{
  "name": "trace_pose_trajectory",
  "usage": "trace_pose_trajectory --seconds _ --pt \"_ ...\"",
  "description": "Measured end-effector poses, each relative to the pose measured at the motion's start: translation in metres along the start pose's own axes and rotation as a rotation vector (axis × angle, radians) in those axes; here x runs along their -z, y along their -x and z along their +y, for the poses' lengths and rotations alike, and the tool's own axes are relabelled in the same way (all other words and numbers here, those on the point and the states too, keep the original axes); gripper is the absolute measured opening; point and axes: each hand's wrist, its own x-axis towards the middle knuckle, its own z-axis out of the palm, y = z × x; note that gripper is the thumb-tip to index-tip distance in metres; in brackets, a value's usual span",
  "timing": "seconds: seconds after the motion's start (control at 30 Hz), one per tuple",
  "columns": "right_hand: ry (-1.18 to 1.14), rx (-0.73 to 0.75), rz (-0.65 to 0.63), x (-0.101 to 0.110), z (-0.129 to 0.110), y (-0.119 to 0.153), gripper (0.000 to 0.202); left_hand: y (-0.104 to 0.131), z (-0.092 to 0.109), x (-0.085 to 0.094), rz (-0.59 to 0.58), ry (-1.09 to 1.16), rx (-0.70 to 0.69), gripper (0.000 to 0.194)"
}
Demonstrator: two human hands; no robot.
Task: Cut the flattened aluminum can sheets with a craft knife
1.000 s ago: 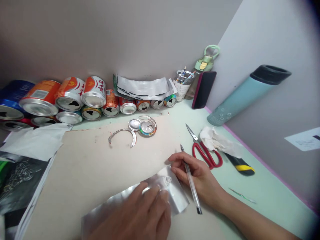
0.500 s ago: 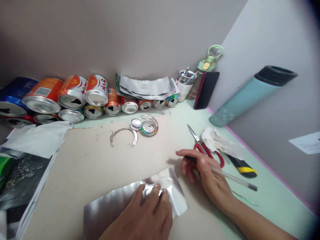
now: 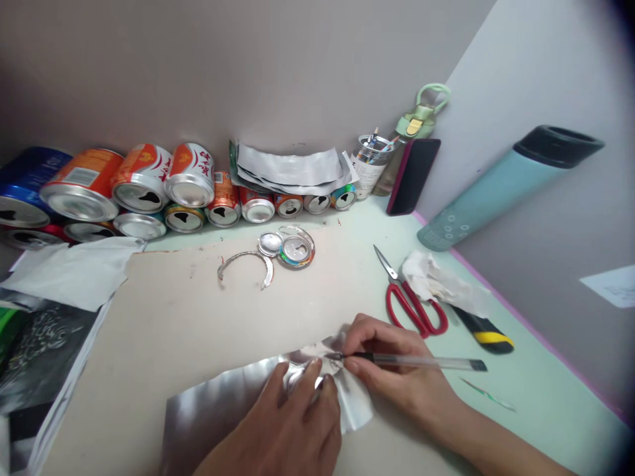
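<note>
One metal sheet (image 3: 213,402) | left hand (image 3: 292,420) spread palm-down on it | right hand (image 3: 401,377) pinching pen (image 3: 426,361), tip leftward

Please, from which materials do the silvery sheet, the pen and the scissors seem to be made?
Silvery sheet: thin metal, probably aluminium, smooth and shiny, judging by its bright reflections and creases.
Pen: apparently plastic, since its barrel looks see-through and glossy.
Scissors: grey metal blades, likely steel, with a soft shine; the smooth red handles look like plastic.
</note>
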Motion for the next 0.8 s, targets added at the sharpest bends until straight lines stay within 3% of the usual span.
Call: trace_pose_trajectory --seconds 0.3,0.5,0.8 --pt "0.054 -0.001 0.092 0.0003 0.0099 -0.0019 0.025 0.0019 0.0013 0.0029 -0.015 -0.025 0.037 0.031" --pt "0.101 0.005 0.046 -0.0052 0.0084 -0.0023 0.020 -0.0011 -0.0012 0.0059 0.010 0.008 0.034 0.031" --pt "0.257 0.039 0.084 -0.0065 0.0082 -0.0004 0.023 -0.0015 -0.0007 0.0027 0.002 0.011 0.057 0.030"
